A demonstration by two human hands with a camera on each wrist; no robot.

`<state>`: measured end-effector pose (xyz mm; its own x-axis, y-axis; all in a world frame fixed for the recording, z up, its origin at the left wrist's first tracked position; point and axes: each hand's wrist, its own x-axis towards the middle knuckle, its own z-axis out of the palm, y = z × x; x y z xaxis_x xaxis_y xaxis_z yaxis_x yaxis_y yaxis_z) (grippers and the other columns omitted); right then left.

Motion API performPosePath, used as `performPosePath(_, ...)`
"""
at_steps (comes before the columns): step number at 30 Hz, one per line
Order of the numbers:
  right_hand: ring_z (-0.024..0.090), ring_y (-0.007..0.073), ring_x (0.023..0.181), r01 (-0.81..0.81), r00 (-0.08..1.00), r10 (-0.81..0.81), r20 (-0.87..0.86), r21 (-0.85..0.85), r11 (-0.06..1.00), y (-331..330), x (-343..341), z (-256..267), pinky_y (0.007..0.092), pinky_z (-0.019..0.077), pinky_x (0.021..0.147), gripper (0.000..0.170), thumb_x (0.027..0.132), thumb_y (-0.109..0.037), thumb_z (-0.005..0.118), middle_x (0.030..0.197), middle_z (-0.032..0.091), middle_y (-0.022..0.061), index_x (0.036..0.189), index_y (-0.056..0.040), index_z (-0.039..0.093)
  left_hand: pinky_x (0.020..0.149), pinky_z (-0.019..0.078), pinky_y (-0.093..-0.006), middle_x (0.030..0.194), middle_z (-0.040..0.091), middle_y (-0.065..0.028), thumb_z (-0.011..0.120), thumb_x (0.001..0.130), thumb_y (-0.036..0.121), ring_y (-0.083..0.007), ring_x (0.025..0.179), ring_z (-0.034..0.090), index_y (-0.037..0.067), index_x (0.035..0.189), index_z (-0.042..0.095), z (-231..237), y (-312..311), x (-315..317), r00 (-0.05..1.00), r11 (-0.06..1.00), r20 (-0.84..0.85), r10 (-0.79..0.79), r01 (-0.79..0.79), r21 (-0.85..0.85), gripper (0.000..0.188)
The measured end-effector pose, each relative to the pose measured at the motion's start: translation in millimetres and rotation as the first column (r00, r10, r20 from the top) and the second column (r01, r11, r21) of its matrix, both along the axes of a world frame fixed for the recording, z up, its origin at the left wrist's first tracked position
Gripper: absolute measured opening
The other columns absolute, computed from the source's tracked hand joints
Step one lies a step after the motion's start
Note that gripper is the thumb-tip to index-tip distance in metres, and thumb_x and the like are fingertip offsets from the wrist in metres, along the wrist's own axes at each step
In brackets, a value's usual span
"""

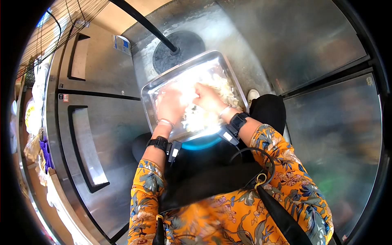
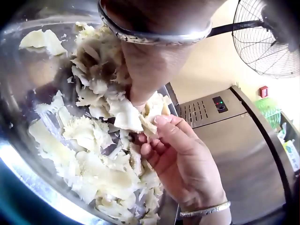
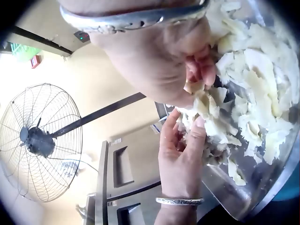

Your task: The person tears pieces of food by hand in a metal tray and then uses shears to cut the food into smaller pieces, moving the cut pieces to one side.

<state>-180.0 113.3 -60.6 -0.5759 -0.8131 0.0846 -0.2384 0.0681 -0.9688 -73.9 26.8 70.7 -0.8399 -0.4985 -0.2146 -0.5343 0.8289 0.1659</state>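
Pale, thin, torn pieces (image 1: 202, 118) lie in a clear-walled metal-looking tray (image 1: 233, 77); glare hides part of them in the head view. The left hand (image 1: 169, 106) is at the tray's left part, and in the right wrist view this left hand (image 3: 180, 161) holds a clump of pieces (image 3: 211, 126) between thumb and fingers. Close beside it, the right hand (image 1: 210, 100) has curled fingers. In the left wrist view the right hand (image 2: 187, 161) pinches a pale piece (image 2: 149, 125) at the clump's edge. More loose flakes (image 2: 103, 173) lie below the hands.
Steel cabinets (image 1: 94, 143) stand on the left and more steel doors (image 1: 330, 122) on the right. A fan's round base (image 1: 179, 51) and pole are beyond the tray. A blue rim (image 1: 200, 143) shows under the tray, near the person's legs.
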Motion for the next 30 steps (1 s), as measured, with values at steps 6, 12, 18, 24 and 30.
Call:
performPosePath(6,0.059,0.0358,0.084,-0.001,0.979,-0.017,-0.204,-0.085,0.996,8,8,25,0.0414,0.0473,0.075,0.033,0.075,-0.012,0.064,0.090,0.058,0.0197,0.105,-0.0031,0.052,0.094,0.0371,-0.0438,0.118,0.057,-0.0105,0.077,0.066,0.036,-0.0323,0.112,0.048,0.018,0.127,0.047,-21,-11,8,0.996,0.997,-0.075,0.043,-0.038,0.071,0.071)
performPosePath(12,0.057,0.0383,0.085,0.008,0.986,-0.012,-0.169,-0.024,1.000,-6,12,9,0.0431,0.0458,0.074,0.034,0.078,-0.014,0.063,0.093,0.057,0.0226,0.107,-0.0019,0.049,0.092,0.0392,-0.0445,0.116,0.055,-0.0143,0.078,0.064,0.038,-0.0332,0.110,0.049,0.013,0.129,0.046,-30,-16,19,0.954,0.994,-0.299,0.006,0.026,0.104,0.077)
performPosePath(18,0.058,0.0393,0.079,0.001,0.979,-0.006,-0.205,-0.025,1.000,-4,14,22,0.0450,0.0461,0.070,0.037,0.076,-0.022,0.064,0.084,0.058,0.0230,0.101,0.0004,0.050,0.093,0.0386,-0.0442,0.114,0.053,-0.0160,0.080,0.060,0.037,-0.0347,0.107,0.049,0.001,0.116,0.052,-45,-20,34,0.918,0.997,-0.391,-0.071,0.069,-0.019,0.072)
performPosePath(24,0.060,0.0393,0.075,-0.153,0.960,0.171,-0.222,0.094,0.984,-4,11,20,0.0446,0.0471,0.068,0.040,0.071,-0.030,0.065,0.079,0.060,0.0248,0.090,0.0031,0.054,0.095,0.0354,-0.0450,0.114,0.052,-0.0166,0.081,0.057,0.035,-0.0358,0.106,0.048,0.001,0.109,0.054,-62,-14,50,0.850,0.984,-0.503,-0.160,0.095,-0.152,0.067)
performPosePath(30,0.061,0.0389,0.067,-0.082,0.953,0.145,-0.267,0.233,0.969,-9,20,27,0.0451,0.0483,0.062,0.041,0.070,-0.032,0.063,0.069,0.060,0.0226,0.086,0.0041,0.053,0.093,0.0364,-0.0452,0.113,0.052,-0.0166,0.080,0.056,0.033,-0.0357,0.106,0.048,0.003,0.109,0.054,-55,-12,44,0.902,0.998,-0.430,-0.040,0.053,0.019,0.066)
